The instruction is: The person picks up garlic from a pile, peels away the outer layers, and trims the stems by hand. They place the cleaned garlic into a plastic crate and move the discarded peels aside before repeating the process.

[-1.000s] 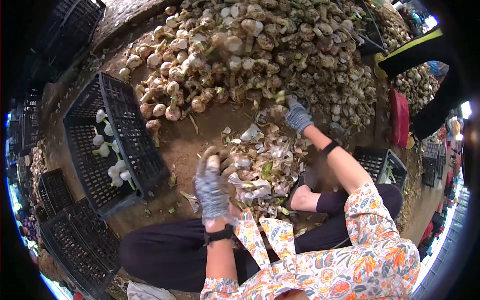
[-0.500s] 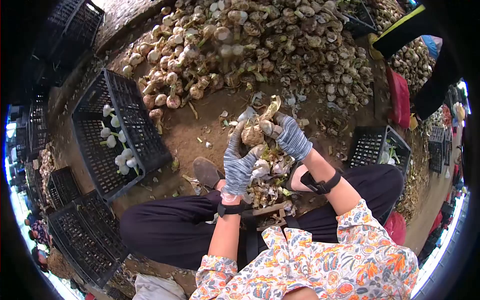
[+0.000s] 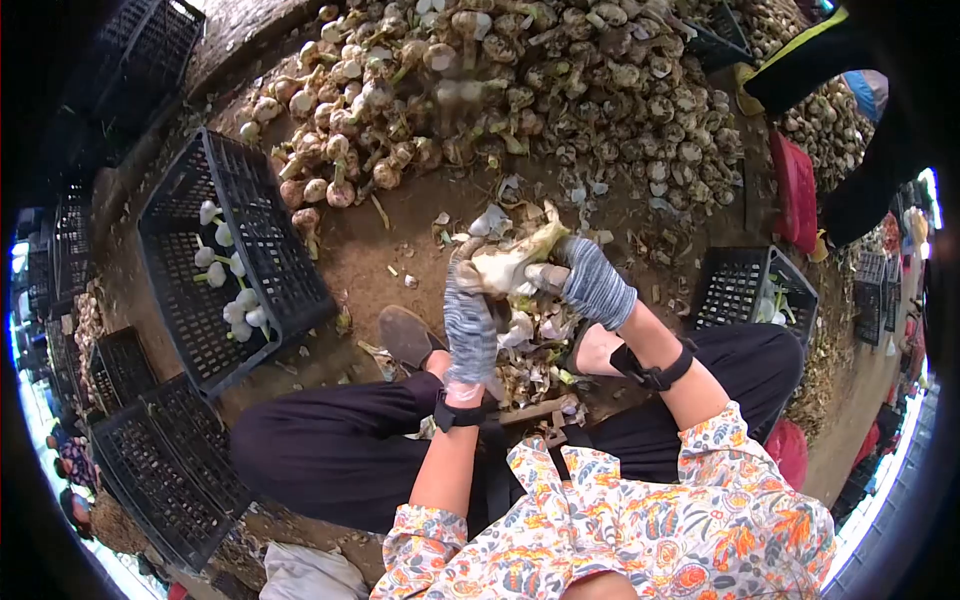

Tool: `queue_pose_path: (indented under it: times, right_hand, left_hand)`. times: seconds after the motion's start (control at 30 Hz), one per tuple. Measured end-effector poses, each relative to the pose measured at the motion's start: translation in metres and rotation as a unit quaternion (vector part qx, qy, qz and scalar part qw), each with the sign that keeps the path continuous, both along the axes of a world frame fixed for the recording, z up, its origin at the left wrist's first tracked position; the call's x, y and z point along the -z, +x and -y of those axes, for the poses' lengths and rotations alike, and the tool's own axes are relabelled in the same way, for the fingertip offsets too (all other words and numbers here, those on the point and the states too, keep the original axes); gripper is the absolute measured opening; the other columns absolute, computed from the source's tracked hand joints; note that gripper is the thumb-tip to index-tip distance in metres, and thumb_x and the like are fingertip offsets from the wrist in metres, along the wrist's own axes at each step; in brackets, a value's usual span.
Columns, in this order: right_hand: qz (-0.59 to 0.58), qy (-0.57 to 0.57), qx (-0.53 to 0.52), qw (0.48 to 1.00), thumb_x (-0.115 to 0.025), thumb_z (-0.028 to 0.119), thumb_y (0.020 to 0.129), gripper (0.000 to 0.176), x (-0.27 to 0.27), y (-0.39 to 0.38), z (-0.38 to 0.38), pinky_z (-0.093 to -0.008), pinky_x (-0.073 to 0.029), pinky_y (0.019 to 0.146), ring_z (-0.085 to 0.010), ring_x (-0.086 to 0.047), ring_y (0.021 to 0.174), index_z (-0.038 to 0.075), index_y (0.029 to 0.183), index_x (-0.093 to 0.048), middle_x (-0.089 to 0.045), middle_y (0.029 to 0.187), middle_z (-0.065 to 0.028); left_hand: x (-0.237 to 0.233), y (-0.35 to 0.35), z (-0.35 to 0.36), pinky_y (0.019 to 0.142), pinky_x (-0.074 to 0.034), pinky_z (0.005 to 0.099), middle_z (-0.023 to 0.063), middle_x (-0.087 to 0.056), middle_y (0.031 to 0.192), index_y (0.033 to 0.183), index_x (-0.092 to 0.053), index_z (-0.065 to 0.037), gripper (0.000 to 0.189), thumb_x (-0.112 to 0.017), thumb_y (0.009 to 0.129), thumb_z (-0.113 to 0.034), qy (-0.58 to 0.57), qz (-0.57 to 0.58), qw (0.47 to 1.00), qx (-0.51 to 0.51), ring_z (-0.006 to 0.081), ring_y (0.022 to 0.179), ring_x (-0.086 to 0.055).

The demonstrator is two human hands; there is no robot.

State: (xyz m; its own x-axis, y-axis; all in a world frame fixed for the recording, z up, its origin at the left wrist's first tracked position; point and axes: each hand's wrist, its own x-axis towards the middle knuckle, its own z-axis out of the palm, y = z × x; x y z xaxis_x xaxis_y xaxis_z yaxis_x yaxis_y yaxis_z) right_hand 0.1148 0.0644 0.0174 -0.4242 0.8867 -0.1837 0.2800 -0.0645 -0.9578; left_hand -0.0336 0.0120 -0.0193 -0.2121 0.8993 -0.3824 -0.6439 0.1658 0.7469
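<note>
In the head view a garlic bulb (image 3: 505,268) with a pale, partly peeled surface and a stem pointing up and right is held between both hands. My left hand (image 3: 468,315), in a grey striped glove, has its fingers closed round the bulb's left side. On the right, my right hand (image 3: 590,278), in the same kind of glove, grips the bulb near its stem. Loose garlic skins (image 3: 530,345) lie on the ground below the hands, between the feet.
A large heap of unpeeled garlic (image 3: 600,100) spreads ahead. At left stands a black crate (image 3: 270,250) with several white bulbs (image 3: 237,313); another black crate (image 3: 735,285) is at right. A red stool (image 3: 793,190) is beside a person's dark-clothed leg (image 3: 870,190).
The bulb has been turned and its pale inner surface now shows, where brown outer skin showed before. My left hand has rotated and its fingers have moved up around the bulb.
</note>
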Motion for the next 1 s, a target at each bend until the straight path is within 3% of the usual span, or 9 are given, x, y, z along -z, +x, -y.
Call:
queue_pose_path:
  times: [0.07, 0.23, 0.33, 0.47, 0.6, 0.73, 0.8, 0.87, 1.0]
  right_hand:
    - [0.017, -0.132, -0.040, 0.990, -0.064, 0.011, 0.077, 0.030, -0.004, -0.004, 0.005, -0.0287, -0.047, 0.075, -0.0140, -0.057, 0.084, -0.002, 0.103, -0.058, -0.063, 0.094, -0.0082]
    - [0.057, 0.123, -0.117, 0.984, -0.069, 0.013, 0.073, 0.026, 0.011, 0.001, 0.025, -0.0308, -0.048, 0.074, -0.0219, -0.061, 0.077, 0.003, 0.097, -0.062, -0.064, 0.088, -0.0123]
    - [-0.037, -0.106, -0.061, 0.992, -0.067, 0.012, 0.072, 0.036, -0.002, -0.004, 0.030, -0.0320, -0.046, 0.080, -0.0245, -0.061, 0.084, -0.003, 0.103, -0.057, -0.064, 0.090, -0.0153]
    - [0.022, -0.171, 0.024, 0.985, -0.064, 0.008, 0.073, 0.040, 0.041, 0.007, 0.039, -0.0319, -0.045, 0.083, -0.0248, -0.059, 0.091, -0.004, 0.110, -0.053, -0.062, 0.096, -0.0163]
    - [0.001, 0.006, 0.103, 0.995, -0.059, 0.005, 0.074, 0.043, 0.048, 0.005, 0.042, -0.0321, -0.043, 0.087, -0.0256, -0.056, 0.097, -0.004, 0.114, -0.048, -0.058, 0.103, -0.0177]
    - [-0.027, 0.039, 0.049, 0.998, -0.053, 0.005, 0.078, 0.037, 0.033, 0.006, 0.042, -0.0310, -0.044, 0.086, -0.0220, -0.057, 0.095, -0.002, 0.114, -0.049, -0.059, 0.102, -0.0133]
    - [-0.118, -0.187, 0.112, 0.969, -0.051, 0.004, 0.080, 0.034, 0.002, 0.000, 0.037, -0.0282, -0.046, 0.083, -0.0173, -0.058, 0.091, 0.001, 0.114, -0.051, -0.060, 0.100, -0.0084]
    - [-0.253, -0.251, 0.194, 0.914, -0.050, 0.004, 0.083, 0.029, 0.007, 0.003, 0.035, -0.0263, -0.047, 0.081, -0.0140, -0.058, 0.089, 0.000, 0.111, -0.054, -0.061, 0.096, -0.0064]
    - [-0.281, -0.300, 0.109, 0.905, -0.048, 0.015, 0.085, 0.026, -0.007, 0.011, 0.020, -0.0284, -0.052, 0.060, -0.0153, -0.062, 0.075, -0.001, 0.105, -0.055, -0.062, 0.090, -0.0109]
  left_hand:
    - [0.006, -0.006, 0.007, 0.055, -0.049, 0.0223, 0.0040, -0.062, 0.079, 0.099, -0.059, -0.005, 0.061, -0.045, 0.083, -0.062, -0.124, -0.082, 0.989, -0.020, 0.0118, 0.066, -0.060]
    - [0.000, -0.039, -0.008, 0.050, -0.047, 0.0242, 0.0031, -0.062, 0.070, 0.083, -0.064, -0.006, 0.068, -0.036, 0.082, -0.068, -0.313, -0.009, 0.942, 0.123, 0.0139, 0.057, -0.059]
    - [0.026, -0.040, -0.007, 0.050, -0.046, 0.0266, 0.0043, -0.062, 0.070, 0.082, -0.063, -0.004, 0.060, -0.037, 0.088, -0.058, -0.329, -0.122, 0.927, 0.129, 0.0151, 0.058, -0.058]
    - [-0.022, -0.024, -0.002, 0.065, -0.047, 0.0275, 0.0062, -0.057, 0.087, 0.101, -0.060, -0.003, 0.020, -0.057, 0.084, -0.013, -0.002, -0.500, 0.863, -0.068, 0.0179, 0.074, -0.057]
    - [-0.056, -0.010, 0.007, 0.078, -0.045, 0.0249, 0.0047, -0.052, 0.102, 0.105, -0.059, -0.002, 0.036, -0.071, 0.072, -0.006, 0.073, -0.353, 0.920, 0.155, 0.0138, 0.091, -0.053]
    - [-0.033, -0.014, 0.003, 0.076, -0.046, 0.0270, 0.0079, -0.052, 0.101, 0.100, -0.059, -0.002, 0.029, -0.069, 0.074, -0.007, 0.054, -0.367, 0.912, 0.176, 0.0142, 0.091, -0.053]
    - [-0.031, -0.018, 0.002, 0.077, -0.045, 0.0269, 0.0075, -0.053, 0.099, 0.099, -0.058, -0.002, 0.025, -0.067, 0.075, -0.006, 0.064, -0.405, 0.894, 0.183, 0.0134, 0.091, -0.052]
    - [-0.026, -0.021, 0.006, 0.078, -0.045, 0.0273, 0.0069, -0.056, 0.096, 0.097, -0.058, -0.002, 0.019, -0.063, 0.079, -0.002, 0.031, -0.193, 0.969, 0.149, 0.0132, 0.089, -0.054]
    - [-0.022, -0.030, 0.008, 0.078, -0.045, 0.0264, 0.0068, -0.059, 0.096, 0.095, -0.059, -0.003, 0.016, -0.064, 0.080, -0.004, 0.074, -0.224, 0.954, 0.183, 0.0134, 0.088, -0.056]
